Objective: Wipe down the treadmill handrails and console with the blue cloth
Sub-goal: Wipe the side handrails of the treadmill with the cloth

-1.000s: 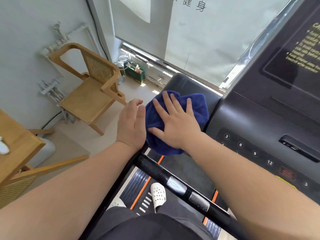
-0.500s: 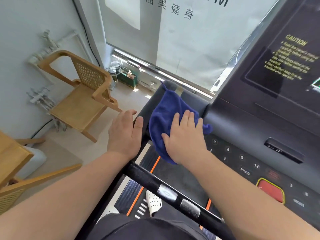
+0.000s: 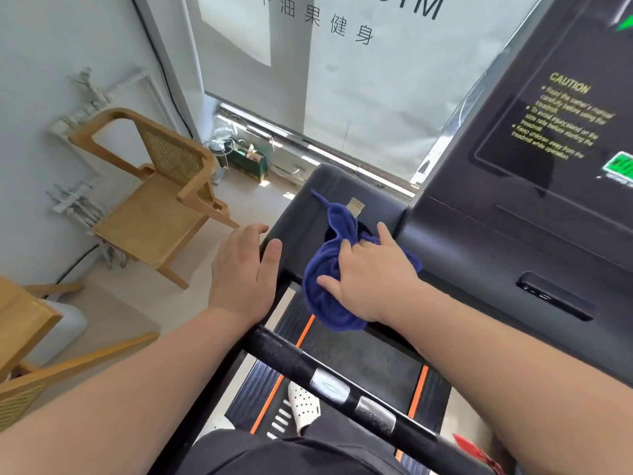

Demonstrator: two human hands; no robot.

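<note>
The blue cloth point(image 3: 322, 303) lies bunched on the dark left wing of the treadmill console point(image 3: 301, 217), one twisted corner trailing toward the window. My right hand point(image 3: 370, 279) grips the bunch from above, with most fingers curled into it and the index finger stretched forward. My left hand point(image 3: 243, 275) rests flat on the outer left edge of that wing, fingers straight, holding nothing. The black crossbar handrail point(image 3: 294, 358) with silver sensor pads runs under both forearms. The console display with its caution text point(image 3: 548, 132) rises at the right.
A wooden cane-backed chair point(image 3: 154, 207) stands left of the treadmill, and a wooden table edge point(image 3: 20, 320) is nearer at the far left. A green box point(image 3: 246, 159) with cables sits by the window. Below are the treadmill belt point(image 3: 359, 358) and my white shoe point(image 3: 305, 402).
My right hand has pulled the cloth back toward me and gone from flat to curled, bunching the cloth. My left hand stays on the wing's edge.
</note>
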